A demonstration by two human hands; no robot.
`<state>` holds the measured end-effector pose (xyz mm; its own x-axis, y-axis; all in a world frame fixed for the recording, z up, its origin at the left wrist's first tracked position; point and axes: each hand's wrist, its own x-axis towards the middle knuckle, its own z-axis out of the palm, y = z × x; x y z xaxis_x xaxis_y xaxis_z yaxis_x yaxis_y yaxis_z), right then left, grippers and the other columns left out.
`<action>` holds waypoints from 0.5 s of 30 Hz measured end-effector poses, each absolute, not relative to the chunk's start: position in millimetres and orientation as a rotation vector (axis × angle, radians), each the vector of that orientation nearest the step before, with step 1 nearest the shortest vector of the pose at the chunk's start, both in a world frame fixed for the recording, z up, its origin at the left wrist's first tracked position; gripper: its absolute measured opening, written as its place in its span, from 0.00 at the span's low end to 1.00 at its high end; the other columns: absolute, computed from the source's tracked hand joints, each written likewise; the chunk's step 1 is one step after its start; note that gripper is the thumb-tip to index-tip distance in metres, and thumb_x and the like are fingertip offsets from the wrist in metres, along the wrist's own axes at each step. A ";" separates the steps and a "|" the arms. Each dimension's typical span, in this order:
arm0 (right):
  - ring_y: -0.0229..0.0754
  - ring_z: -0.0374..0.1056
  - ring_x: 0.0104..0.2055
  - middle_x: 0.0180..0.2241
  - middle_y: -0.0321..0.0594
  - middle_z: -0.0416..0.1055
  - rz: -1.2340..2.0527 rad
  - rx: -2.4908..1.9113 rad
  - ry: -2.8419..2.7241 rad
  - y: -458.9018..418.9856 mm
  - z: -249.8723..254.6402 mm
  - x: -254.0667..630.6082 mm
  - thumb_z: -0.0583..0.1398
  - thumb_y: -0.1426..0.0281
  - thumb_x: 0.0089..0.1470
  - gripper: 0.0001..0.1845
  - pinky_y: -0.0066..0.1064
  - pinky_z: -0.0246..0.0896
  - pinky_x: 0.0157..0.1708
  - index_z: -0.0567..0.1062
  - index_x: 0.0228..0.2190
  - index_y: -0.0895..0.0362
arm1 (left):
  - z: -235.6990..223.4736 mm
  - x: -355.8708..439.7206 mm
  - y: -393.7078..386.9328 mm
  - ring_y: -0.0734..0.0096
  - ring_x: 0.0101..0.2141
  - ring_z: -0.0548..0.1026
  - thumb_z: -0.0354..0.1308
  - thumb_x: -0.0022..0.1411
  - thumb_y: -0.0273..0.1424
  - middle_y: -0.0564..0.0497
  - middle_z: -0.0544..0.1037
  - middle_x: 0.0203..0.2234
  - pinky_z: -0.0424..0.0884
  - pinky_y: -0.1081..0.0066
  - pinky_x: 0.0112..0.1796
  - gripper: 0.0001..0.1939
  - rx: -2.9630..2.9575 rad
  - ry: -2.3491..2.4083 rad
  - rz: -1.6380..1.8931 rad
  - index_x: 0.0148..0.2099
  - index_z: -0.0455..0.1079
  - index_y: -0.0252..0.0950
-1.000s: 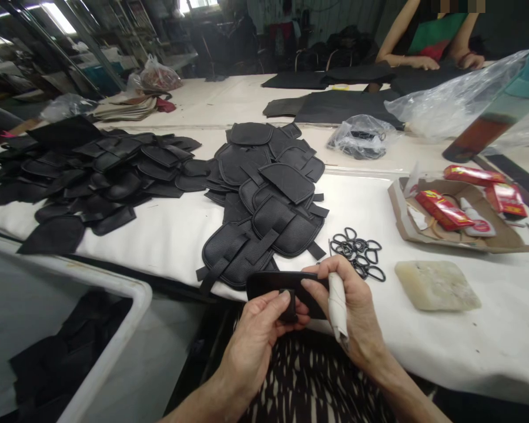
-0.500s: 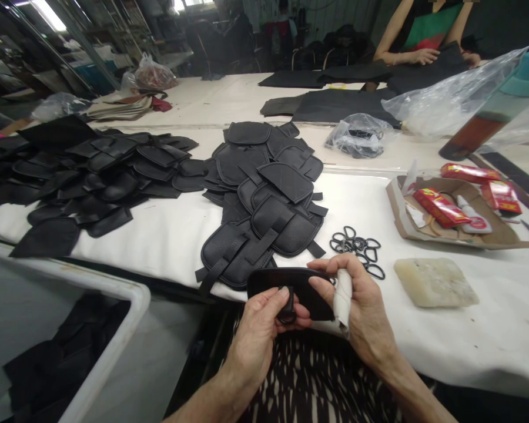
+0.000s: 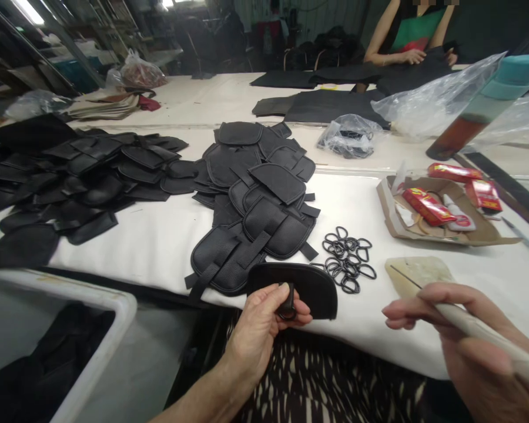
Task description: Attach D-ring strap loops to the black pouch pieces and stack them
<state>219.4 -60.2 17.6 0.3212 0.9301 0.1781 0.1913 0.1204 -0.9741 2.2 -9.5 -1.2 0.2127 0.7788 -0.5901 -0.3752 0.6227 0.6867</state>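
Note:
My left hand (image 3: 258, 326) pinches a folded strap on a black leather piece (image 3: 320, 291), held up at the table's front edge. Part of a dark ring shows under the pinched fold; fingers cover the rest. To the right, my right hand (image 3: 471, 341) is closed round the pale wrapped handle of an awl (image 3: 461, 317). The awl's thin dark spike points left and lies over, or touches, a yellowish wax block (image 3: 418, 273); I cannot tell which. Between the hands, farther back, several black D-rings (image 3: 346, 261) lie in a loose heap.
Black leather pieces pile up mid-table (image 3: 271, 226) and at left (image 3: 83, 170). A cardboard tray (image 3: 458, 238) holds red boxes and a small white bottle. Behind it leans a teal-capped bottle (image 3: 480, 111). A white bin (image 3: 127, 305) stands lower left. Across the table, a person handles black sheets.
My right hand has moved away from the leather piece, rightward to the wax block, with the awl in it. More D-rings now show. My left hand keeps its pinch. The view has shifted slightly.

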 end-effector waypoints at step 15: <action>0.38 0.58 0.22 0.18 0.33 0.62 0.325 -1.983 -0.938 -74.6 27.0 254.3 0.56 0.55 0.54 0.17 0.28 0.53 0.22 0.70 0.24 0.55 | -11.4 7.9 19.5 0.67 0.27 0.78 0.66 0.48 0.32 0.48 0.80 0.22 0.76 0.70 0.34 0.08 0.481 1.223 0.842 0.29 0.75 0.31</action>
